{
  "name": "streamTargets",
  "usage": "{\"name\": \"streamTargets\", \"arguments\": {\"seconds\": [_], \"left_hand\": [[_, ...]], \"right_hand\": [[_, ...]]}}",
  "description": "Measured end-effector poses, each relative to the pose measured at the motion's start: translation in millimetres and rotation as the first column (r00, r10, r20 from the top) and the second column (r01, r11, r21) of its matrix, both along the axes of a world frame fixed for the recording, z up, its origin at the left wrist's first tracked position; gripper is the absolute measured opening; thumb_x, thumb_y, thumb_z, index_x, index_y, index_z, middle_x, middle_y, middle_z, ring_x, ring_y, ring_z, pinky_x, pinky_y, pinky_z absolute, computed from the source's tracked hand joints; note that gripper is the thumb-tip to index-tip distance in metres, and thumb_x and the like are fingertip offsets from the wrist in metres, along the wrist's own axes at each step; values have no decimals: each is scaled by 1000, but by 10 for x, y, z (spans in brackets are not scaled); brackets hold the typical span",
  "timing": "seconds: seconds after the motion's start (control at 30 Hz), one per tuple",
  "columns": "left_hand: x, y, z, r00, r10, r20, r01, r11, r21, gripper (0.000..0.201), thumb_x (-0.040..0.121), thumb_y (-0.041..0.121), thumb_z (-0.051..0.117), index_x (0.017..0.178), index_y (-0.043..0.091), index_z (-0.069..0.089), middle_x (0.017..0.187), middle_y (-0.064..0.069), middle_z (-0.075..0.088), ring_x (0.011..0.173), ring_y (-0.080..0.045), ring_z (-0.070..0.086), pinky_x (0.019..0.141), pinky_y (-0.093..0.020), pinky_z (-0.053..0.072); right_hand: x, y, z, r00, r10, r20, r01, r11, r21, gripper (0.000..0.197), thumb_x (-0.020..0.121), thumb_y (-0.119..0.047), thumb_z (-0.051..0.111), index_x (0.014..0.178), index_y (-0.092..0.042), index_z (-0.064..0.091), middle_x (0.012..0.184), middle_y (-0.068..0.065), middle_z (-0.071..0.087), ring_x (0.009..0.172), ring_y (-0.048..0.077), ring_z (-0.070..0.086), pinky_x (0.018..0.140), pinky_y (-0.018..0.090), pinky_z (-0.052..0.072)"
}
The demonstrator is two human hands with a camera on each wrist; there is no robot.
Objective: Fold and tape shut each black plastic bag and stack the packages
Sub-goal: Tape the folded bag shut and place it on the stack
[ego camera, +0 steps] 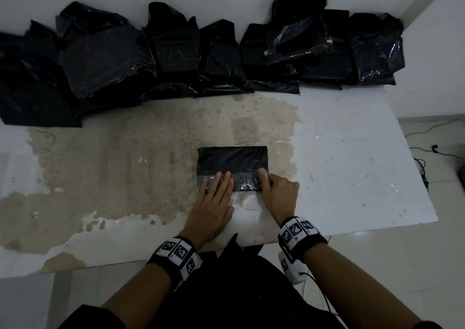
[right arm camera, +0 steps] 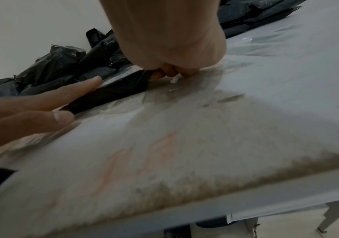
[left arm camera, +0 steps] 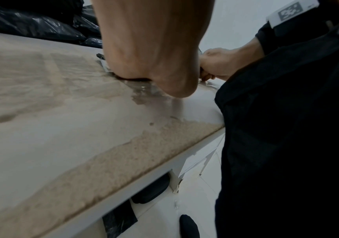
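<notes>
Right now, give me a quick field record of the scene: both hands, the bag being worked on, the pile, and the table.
left hand: flat, fingers straight, pressing the near left edge of the bag
right hand: fingers curled at the bag's near right corner, thumb on top
bag: folded flat into a rectangle, glossy strip along its near edge
pile: black bags heaped along the far edge by the wall
table: white top, coating worn through to brown in the middle
</notes>
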State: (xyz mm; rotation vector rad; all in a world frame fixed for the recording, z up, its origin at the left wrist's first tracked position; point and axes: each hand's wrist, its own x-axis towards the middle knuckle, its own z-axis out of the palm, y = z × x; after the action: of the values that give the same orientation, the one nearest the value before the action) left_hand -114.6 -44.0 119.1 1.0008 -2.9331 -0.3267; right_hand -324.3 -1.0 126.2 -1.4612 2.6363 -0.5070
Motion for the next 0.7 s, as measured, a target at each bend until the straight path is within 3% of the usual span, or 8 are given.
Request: {"name": "streamTargets", "arguments": {"seconds": [0.07,0.17,0.27,0.53,0.6,0.7], "left_hand": [[-8,9,-3,1000,9,-7,-9,1000,3,67,103,42,28,156,2,24,166,-16,18,154,-34,15,119,-58,26],[-8,4,-10,1000,8,-16,-8,1000,5,67,103,42,29,157,3,21,166,-16,17,153,-34,16,119,-58,26],[9,-12,-15,1000,5,-14,-6,1000,-4,68,103,42,31,158,4,19,166,-14,17,154,-33,15,119,-58,26],[22,-48,2,1000,-22,19,22,1000,-19,67,103,42,30,159,7,20,167,-12,15,155,-30,12,121,-55,21],[6,-38,-1,1000,-16,13,17,1000,-14,68,103,43,31,158,7,20,167,-13,15,154,-31,13,120,-55,19],[-13,-23,4,1000,-6,-4,6,1000,-2,66,104,43,29,158,7,19,167,-13,15,155,-30,12,120,-54,16]], "right_hand": [[32,-24,26,1000,13,-16,-13,999,34,54,94,-54,56,53,-21,48,48,3,58,45,26,53,65,36,38],[58,-35,7,997,39,-59,-35,997,69,61,95,-61,42,55,-17,55,48,4,58,48,28,56,65,36,36],[38,-5,-26,997,14,-75,-10,999,49,58,95,-59,44,56,-18,55,49,2,58,48,27,55,66,35,32],[-26,82,-48,997,-10,-78,10,1000,2,62,107,-44,23,67,-15,62,54,4,59,49,28,53,66,37,32],[-13,118,7,997,-70,-36,70,998,-10,58,107,-44,23,79,-13,64,67,7,64,59,30,58,67,38,33],[54,112,111,994,-107,3,107,990,-91,45,102,-48,40,116,-12,62,104,12,61,90,33,57,77,43,40]]}}
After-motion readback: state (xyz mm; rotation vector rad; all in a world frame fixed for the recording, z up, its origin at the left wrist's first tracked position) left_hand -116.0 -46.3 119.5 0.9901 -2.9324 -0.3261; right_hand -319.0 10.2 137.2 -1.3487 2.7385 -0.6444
